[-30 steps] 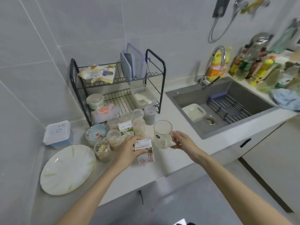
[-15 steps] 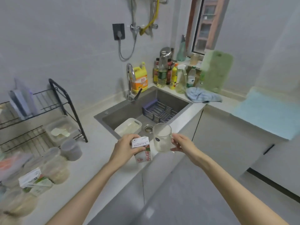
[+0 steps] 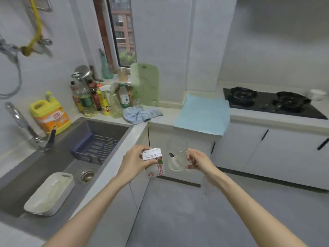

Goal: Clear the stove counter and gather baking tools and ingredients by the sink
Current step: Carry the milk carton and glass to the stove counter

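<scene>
Left hand (image 3: 132,162) grasping one milk carton (image 3: 155,167), right hand (image 3: 200,160) grasping one glass mug (image 3: 176,155)

A grey sink (image 3: 106,124) holds a dark rack (image 3: 96,148) and a white tub (image 3: 49,193), with the drain (image 3: 86,176) between them. A tap (image 3: 26,127) stands at its back edge beside a yellow jug (image 3: 49,115). Bottles (image 3: 99,98) crowd the corner under the window (image 3: 122,31), next to a green board (image 3: 146,84) leaning on the wall. A blue cloth (image 3: 140,114) lies crumpled on the tabletop (image 3: 165,114); a blue mat (image 3: 204,114) covers the stretch beside the black hob (image 3: 267,102). White cupboards (image 3: 267,154) run below, above a grey floor (image 3: 187,211).
</scene>
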`<state>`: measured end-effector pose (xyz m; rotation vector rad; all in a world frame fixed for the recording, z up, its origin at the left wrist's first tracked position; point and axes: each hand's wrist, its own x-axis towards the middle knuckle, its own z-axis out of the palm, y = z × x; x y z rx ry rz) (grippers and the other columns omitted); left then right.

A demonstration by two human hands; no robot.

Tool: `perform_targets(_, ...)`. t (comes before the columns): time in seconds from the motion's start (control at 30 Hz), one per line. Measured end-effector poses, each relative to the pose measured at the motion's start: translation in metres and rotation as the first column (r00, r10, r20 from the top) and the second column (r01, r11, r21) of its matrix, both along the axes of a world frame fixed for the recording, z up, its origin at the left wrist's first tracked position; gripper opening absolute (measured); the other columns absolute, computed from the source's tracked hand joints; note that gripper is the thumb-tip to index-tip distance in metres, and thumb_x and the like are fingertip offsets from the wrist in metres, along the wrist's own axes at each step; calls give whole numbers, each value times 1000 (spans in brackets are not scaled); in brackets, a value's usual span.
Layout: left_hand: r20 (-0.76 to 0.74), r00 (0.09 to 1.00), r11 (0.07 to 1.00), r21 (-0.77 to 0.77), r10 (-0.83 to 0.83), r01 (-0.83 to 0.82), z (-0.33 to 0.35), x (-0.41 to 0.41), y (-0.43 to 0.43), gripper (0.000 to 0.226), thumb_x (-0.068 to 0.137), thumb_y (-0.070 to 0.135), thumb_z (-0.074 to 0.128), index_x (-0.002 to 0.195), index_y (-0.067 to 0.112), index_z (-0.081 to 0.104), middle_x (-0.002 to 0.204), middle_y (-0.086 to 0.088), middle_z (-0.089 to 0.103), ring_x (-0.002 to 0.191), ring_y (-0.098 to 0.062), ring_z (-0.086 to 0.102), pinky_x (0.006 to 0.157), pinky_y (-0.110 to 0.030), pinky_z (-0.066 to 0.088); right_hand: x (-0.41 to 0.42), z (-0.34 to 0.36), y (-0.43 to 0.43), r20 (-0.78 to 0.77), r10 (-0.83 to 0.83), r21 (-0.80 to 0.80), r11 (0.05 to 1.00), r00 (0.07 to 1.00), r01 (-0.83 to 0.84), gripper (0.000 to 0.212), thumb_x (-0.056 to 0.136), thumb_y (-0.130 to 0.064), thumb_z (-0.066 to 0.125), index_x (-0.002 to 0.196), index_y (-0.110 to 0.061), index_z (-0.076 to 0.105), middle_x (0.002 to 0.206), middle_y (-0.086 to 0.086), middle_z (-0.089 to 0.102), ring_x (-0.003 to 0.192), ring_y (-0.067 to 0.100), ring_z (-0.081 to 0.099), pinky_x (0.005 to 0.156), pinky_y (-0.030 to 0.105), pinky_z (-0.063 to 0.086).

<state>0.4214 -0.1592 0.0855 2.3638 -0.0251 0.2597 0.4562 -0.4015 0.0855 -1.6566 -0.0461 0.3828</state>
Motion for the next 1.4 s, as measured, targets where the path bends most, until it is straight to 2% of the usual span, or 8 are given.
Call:
perform_targets(0.2,16,983,983,-27,-180,181,2,100,-68,40,66,41,82,102,28,66,100,12,62,88,-4,56,78,-26,48,53,-5,-73,-1,-216,6,976,976,216,32,102,-27,40,74,-14,48,66,-3,41,51,8,34,82,33,57)
perform_targets(0.37,37,946,946,-22,-323,324,7,189,-122,40,65,40,82,100,29,65,101,11,62,88,-7,56,81,-31,49,102,-6,-123,0,-383,-5,924,924,383,31,102,-27,41,74,-14,46,66,-2,40,47,6,38,89,39,55)
perform_targets(0.53,52,871,872,28,-489,488,19,272,-173,43,69,39,81,106,27,64,102,11,60,89,-8,56,81,-27,48,155,4,-170,11,-514,1,858,858,514,31,102,-27,41,75,-12,48,66,-1,40,48,7,36,88,41,56)
perform_targets(0.73,73,770,773,25,-633,633,39,359,-249,40,71,37,80,106,26,63,103,10,59,87,-8,55,75,-20,44,197,24,-231,66,-647,7,762,760,648,33,102,-28,39,75,-12,48,65,-3,40,51,9,35,77,29,58)
perform_targets(0.97,98,676,680,-1,-730,734,47,418,-355,42,70,35,81,106,24,64,104,9,59,92,-8,55,76,-22,48,227,32,-312,72,-768,38,639,636,768,34,102,-29,39,74,-14,49,63,-4,41,46,5,36,66,22,54)
perform_targets(1.1,100,637,640,1,-765,768,42,447,-421,42,69,38,81,107,25,64,103,10,60,92,-4,53,68,-12,40,243,29,-365,80,-804,46,594,590,803,34,103,-28,37,74,-14,49,63,-4,41,49,7,36,64,21,53)
perform_targets(1.3,93,638,641,0,-764,768,35,490,-546,41,66,41,82,102,29,65,97,10,59,88,-4,55,69,-8,37,279,20,-478,97,-820,19,569,565,822,33,101,-26,37,72,-15,48,63,-5,42,49,7,37,68,23,52)
perform_targets(1.4,90,646,648,-12,-758,762,35,511,-612,41,65,43,82,101,31,66,94,15,58,90,-5,57,82,-22,43,297,22,-543,102,-815,-11,573,571,820,32,101,-25,36,72,-15,47,63,-5,42,50,7,37,67,22,52)
